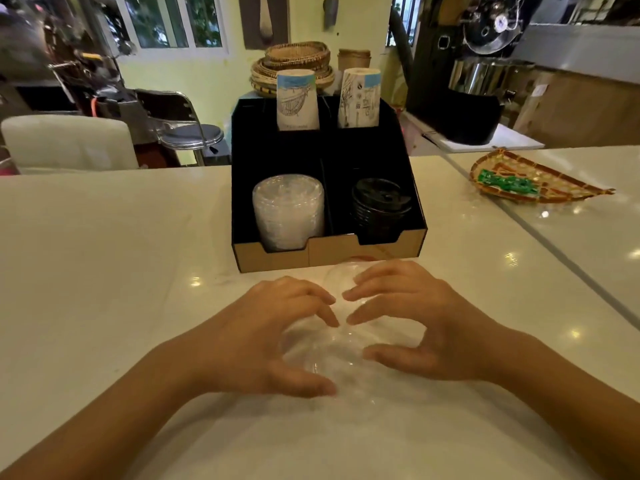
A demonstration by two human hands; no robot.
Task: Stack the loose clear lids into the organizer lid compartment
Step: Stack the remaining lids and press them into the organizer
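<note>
Both hands (346, 327) cupped, half-curled, around loose clear lids (346, 362) on worktop (104, 271) | grip unclear | organizer (329, 254) just beyond fingertips, clear stack (288, 211) already in beyond-left compartment | these lids remained.

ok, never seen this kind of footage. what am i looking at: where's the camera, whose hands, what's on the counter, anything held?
There is no machine here. A person wears a wide-angle camera on the head, so this single view looks forward and down at their own bare hands. The left hand and right hand curl around loose clear lids lying on the white counter. The lids are see-through and hard to count; fingers touch them, but nothing looks lifted. Beyond sits a black organizer. Its front left compartment holds a stack of clear lids, the front right black lids, and the back two hold paper cups. A woven tray lies at the right.
</note>
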